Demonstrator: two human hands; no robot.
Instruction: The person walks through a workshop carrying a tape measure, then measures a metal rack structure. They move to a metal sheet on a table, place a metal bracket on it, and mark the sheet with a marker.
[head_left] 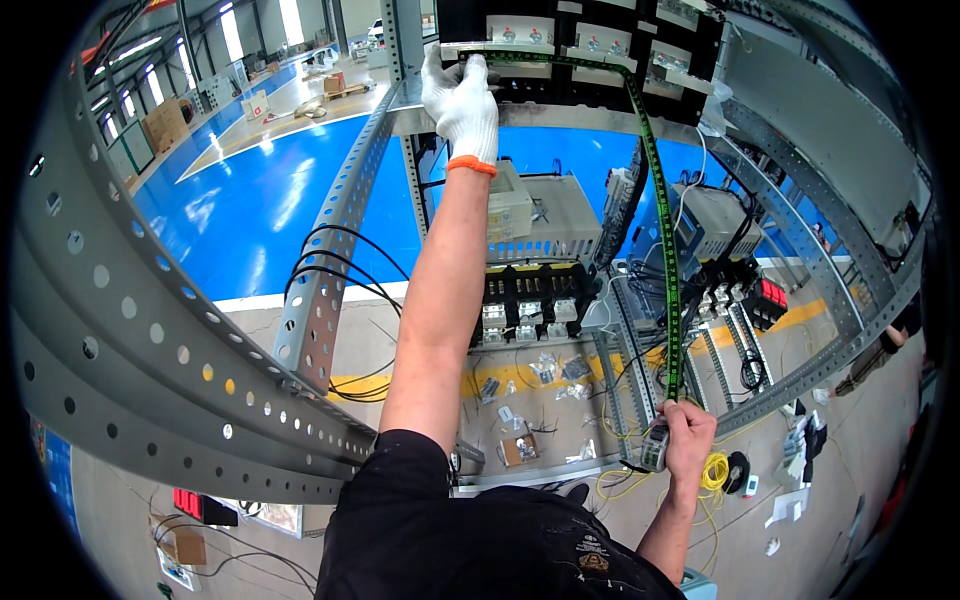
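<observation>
My left hand, in a white knit glove with an orange cuff, reaches far forward to the metal crossbar. Its fingers pinch the free end of a black tape with green markings against the black component panel. From there the tape runs right along the panel, bends, and comes back down toward me. Low on the right, my bare right hand is closed around the tape measure's case. The fingers' far side is partly hidden on both hands.
A perforated grey steel frame surrounds me. Below the tape sit a black terminal block with clear covers, beige electrical units and red-black parts. Black cables, yellow cord and small bagged parts lie about.
</observation>
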